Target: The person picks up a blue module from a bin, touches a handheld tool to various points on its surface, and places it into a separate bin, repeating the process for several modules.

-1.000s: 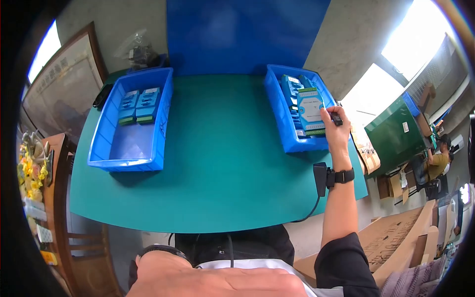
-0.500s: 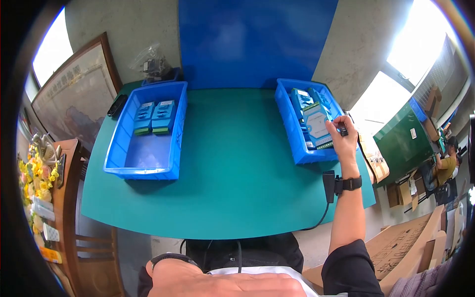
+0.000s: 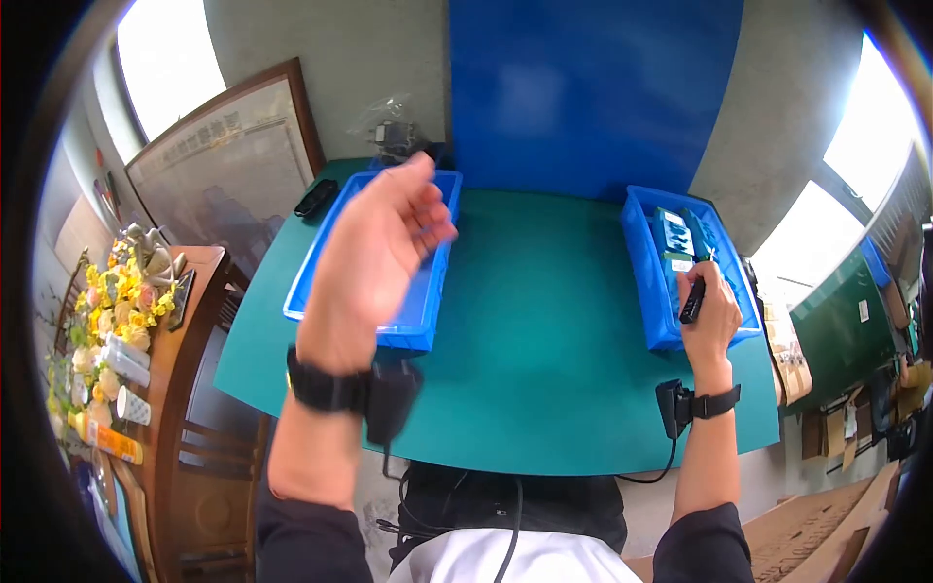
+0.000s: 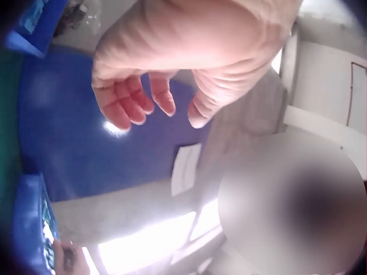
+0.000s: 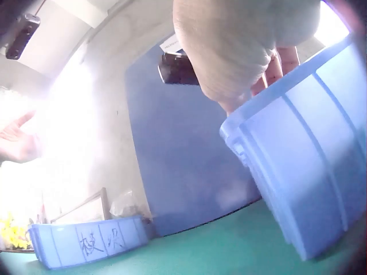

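My left hand [image 3: 367, 248] is raised above the left blue bin [image 3: 413, 335], blurred, its fingers loosely bent around nothing. The left wrist view shows the same bare hand [image 4: 189, 51]. At the right blue bin [image 3: 653, 316], my right hand [image 3: 714, 316] holds a small black object [image 3: 693, 299], its fingertips down among the blue modules [image 3: 675, 233]. In the right wrist view that hand [image 5: 246, 46] reaches over the bin wall [image 5: 309, 137], the black object [image 5: 179, 70] beside it; the wall hides the fingertips. Whether a module is gripped too, I cannot tell.
Green table [image 3: 544, 389] lies between the bins. Behind the left bin are a clear bag [image 3: 394, 136] and a black item [image 3: 316, 198]. A blue panel [image 3: 593, 97] stands at the back. Flowers [image 3: 121, 301] sit on a wooden stand at left.
The head view has turned left. My left hand has come up over the left bin, covering its modules. The white-faced module at my right hand no longer shows; that hand sits lower in the bin.
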{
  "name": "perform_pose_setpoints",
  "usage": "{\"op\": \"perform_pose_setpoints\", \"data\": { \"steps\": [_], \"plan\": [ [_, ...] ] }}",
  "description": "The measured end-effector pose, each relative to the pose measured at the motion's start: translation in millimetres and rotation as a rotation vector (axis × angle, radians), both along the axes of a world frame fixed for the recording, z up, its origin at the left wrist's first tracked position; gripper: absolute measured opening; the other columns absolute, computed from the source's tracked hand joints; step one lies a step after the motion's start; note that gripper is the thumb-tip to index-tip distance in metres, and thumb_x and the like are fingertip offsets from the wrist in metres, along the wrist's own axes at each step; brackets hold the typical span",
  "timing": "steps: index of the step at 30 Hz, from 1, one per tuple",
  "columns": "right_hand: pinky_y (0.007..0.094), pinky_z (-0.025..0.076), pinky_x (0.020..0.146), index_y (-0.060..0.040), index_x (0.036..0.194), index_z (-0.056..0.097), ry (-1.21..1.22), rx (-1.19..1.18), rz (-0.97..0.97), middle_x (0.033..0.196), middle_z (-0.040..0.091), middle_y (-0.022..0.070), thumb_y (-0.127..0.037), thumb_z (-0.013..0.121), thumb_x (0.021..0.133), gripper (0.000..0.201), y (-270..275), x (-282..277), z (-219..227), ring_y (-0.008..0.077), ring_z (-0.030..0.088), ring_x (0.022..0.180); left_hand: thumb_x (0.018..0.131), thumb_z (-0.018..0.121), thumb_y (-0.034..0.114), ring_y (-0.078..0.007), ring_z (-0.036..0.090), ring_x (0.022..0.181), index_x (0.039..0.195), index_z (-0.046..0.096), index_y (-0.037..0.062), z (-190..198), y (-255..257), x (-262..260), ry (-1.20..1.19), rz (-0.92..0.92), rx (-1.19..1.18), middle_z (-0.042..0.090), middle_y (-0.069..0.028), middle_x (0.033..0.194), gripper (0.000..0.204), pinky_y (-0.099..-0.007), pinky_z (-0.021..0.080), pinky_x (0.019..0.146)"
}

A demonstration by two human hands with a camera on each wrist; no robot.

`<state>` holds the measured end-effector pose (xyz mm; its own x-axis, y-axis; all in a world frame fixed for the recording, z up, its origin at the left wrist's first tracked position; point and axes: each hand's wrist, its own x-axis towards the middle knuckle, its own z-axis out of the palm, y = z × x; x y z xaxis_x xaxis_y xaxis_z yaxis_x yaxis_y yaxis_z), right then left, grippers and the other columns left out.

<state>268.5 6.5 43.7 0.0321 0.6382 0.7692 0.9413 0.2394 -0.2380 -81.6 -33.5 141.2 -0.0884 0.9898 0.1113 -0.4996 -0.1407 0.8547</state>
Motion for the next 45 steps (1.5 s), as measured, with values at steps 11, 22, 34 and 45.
{"op": "perform_pose_setpoints", "data": {
  "steps": [11, 22, 34, 45],
  "plan": [
    [0.0342, 0.046, 0.058, -0.0075, 0.084, 0.056, 0.548, 0.006, 0.368, 0.069, 0.059, 0.0075, -0.009, 0.068, 0.081, 0.012, 1.3, -97.3, -35.8, 0.0253, 0.059, 0.061, 0.08, 0.071, 0.037, -0.0326, 0.051, 0.116, 0.129, 0.051, 0.0012, -80.4, 127.2, -72.0, 1.008, 0.182, -0.721, 0.055, -0.0187, 0.124, 0.063, -0.0479, 0.045, 0.092],
    [0.0362, 0.048, 0.058, -0.009, 0.084, 0.055, 0.418, -0.036, 0.43, 0.073, 0.061, 0.008, -0.002, 0.066, 0.076, 0.015, 6.6, -98.6, -64.4, 0.029, 0.061, 0.065, 0.069, 0.075, 0.046, -0.0272, 0.066, 0.083, 0.109, 0.062, -0.0097, -62.0, 135.2, -72.7, 1.563, -0.113, -0.635, 0.065, -0.0202, 0.1, 0.07, -0.0351, 0.053, 0.072],
    [0.035, 0.047, 0.056, -0.009, 0.085, 0.055, 0.435, -0.078, 0.475, 0.072, 0.059, 0.0078, 0.001, 0.063, 0.076, 0.016, 4.1, -97.9, -63.6, 0.0283, 0.06, 0.063, 0.07, 0.077, 0.023, -0.0248, 0.065, 0.086, 0.099, 0.068, -0.0071, -69.3, 141.3, -54.0, 1.54, 0.059, -0.471, 0.064, -0.0199, 0.096, 0.043, -0.0358, 0.054, 0.064],
    [0.0317, 0.051, 0.063, -0.0077, 0.101, 0.06, 0.472, -0.097, 0.535, 0.082, 0.065, 0.0102, -0.001, 0.062, 0.083, 0.019, 3.7, -102.7, -60.9, 0.0263, 0.066, 0.072, 0.088, 0.064, 0.014, -0.0255, 0.066, 0.091, 0.111, 0.059, -0.0044, -24.4, 77.4, -14.2, 0.076, -0.067, -0.177, 0.065, -0.0143, 0.104, 0.03, -0.0335, 0.059, 0.077]
  ]
}}
